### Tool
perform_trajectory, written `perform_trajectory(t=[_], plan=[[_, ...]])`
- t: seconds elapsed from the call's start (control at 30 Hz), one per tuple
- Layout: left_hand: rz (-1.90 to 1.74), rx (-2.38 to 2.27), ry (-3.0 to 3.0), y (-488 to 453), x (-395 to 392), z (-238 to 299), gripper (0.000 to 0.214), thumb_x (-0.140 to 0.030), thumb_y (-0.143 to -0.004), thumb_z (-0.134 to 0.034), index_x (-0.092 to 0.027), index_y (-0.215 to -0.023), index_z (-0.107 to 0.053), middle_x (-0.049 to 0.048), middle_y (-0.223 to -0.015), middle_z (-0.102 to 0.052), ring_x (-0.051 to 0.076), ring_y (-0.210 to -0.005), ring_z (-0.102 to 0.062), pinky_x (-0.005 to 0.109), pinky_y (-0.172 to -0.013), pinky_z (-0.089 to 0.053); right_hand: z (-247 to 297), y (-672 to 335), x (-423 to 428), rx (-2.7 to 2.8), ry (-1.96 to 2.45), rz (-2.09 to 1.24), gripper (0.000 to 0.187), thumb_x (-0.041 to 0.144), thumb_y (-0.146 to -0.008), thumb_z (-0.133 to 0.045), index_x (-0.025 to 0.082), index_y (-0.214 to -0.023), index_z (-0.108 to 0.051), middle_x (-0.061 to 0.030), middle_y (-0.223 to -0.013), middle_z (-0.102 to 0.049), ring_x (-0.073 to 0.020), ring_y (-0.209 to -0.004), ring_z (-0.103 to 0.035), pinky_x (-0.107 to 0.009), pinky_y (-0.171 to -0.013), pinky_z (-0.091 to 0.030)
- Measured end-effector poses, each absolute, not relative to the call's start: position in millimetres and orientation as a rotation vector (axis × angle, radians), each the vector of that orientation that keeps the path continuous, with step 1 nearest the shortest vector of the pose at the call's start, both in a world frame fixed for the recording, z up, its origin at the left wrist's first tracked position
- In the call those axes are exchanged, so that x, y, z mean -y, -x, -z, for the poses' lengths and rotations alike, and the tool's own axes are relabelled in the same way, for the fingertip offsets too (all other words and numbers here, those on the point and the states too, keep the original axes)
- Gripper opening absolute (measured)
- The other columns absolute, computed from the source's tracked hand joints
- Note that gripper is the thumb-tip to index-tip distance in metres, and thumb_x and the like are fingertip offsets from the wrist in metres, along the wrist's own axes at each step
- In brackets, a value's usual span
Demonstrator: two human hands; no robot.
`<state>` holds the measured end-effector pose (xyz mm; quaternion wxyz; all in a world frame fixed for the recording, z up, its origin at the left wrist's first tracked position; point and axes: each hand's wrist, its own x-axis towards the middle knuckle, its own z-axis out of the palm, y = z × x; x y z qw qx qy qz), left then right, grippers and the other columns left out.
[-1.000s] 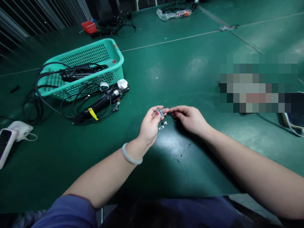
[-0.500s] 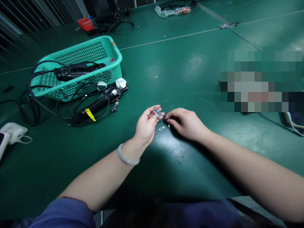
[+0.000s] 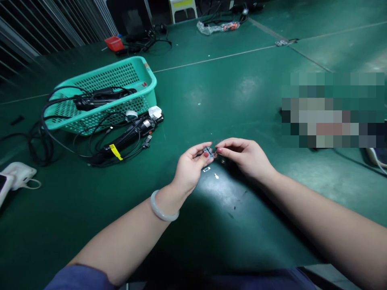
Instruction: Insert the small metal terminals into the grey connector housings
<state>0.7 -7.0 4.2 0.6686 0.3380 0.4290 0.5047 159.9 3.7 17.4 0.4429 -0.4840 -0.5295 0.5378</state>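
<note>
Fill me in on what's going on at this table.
A person is handling a small blue-grey part with bare hands. The left hand holds it just above the green table, while the right hand is close beside it, thumb and fingers drawn together; whether they grip anything is too small to tell. A small white frame and a pale piece lie on the table, nearer the person.

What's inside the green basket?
In the basket: a black device with black cables draped over the left end, and something small and red toward the right end. What lies beneath the device can't be seen.
</note>
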Motion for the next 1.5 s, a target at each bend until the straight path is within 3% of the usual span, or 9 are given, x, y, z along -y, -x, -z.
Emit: perform_trajectory(t=[0.43, 1.07, 1.2, 1.37, 1.5], plan=[[-1.093, -0.947, -0.884, 0.3, 7.6, -4.9, 0.047, -0.013, -0.064, -0.076, -0.021, -0.109, -0.067, 0.006, -0.102, -0.072, 0.018, -0.097, -0.067, 0.038, -0.098, -0.047, -16.3, -151.1, -3.9, 1.232, 1.132, -1.438, 0.028, 0.038, -0.06, -0.081, 0.018, -0.075, -0.067, -0.0008, -0.076, -0.067, -0.0133, -0.07, -0.059, -0.03, -0.074, -0.048], [-1.086, -0.992, -0.93, -1.2, 9.6, -8.3, 0.049, -0.013, -0.066, -0.074, -0.02, -0.114, -0.065, 0.0071, -0.102, -0.072, 0.021, -0.099, -0.067, 0.038, -0.095, -0.05, -15.7, -150.0, -3.3, 1.219, 1.117, -1.456, 0.031, 0.043, -0.063, -0.077, 0.018, -0.078, -0.067, -0.0024, -0.078, -0.068, -0.0156, -0.075, -0.062, -0.032, -0.076, -0.049], [-1.081, -1.013, -0.924, -0.5, 9.0, -7.2, 0.049, -0.014, -0.065, -0.074, -0.02, -0.113, -0.066, 0.0071, -0.106, -0.072, 0.021, -0.101, -0.066, 0.037, -0.096, -0.049, -13.4, -150.7, -4.6, 1.311, 1.147, -1.336, 0.027, 0.04, -0.066, -0.076, 0.018, -0.078, -0.067, -0.0033, -0.083, -0.068, -0.0161, -0.08, -0.061, -0.032, -0.08, -0.048], [-1.086, -1.017, -0.936, 0.3, 10.1, -7.4, 0.044, -0.016, -0.067, -0.074, -0.018, -0.11, -0.067, 0.0068, -0.103, -0.073, 0.02, -0.099, -0.067, 0.037, -0.097, -0.049, -11.0, -156.0, -6.8, 1.508, 1.23, -1.131, 0.023, 0.04, -0.072, -0.07, 0.018, -0.08, -0.069, -0.0046, -0.085, -0.065, -0.017, -0.078, -0.058, -0.033, -0.074, -0.046], [-1.075, -1.024, -0.947, 0.1, 11.8, -7.5, 0.043, -0.016, -0.066, -0.074, -0.019, -0.109, -0.068, 0.0056, -0.101, -0.074, 0.019, -0.096, -0.068, 0.036, -0.096, -0.05, -12.4, -159.9, -7.6, 1.577, 1.256, -1.149, 0.023, 0.04, -0.071, -0.07, 0.017, -0.079, -0.069, -0.0043, -0.082, -0.065, -0.0165, -0.074, -0.057, -0.032, -0.07, -0.045]])
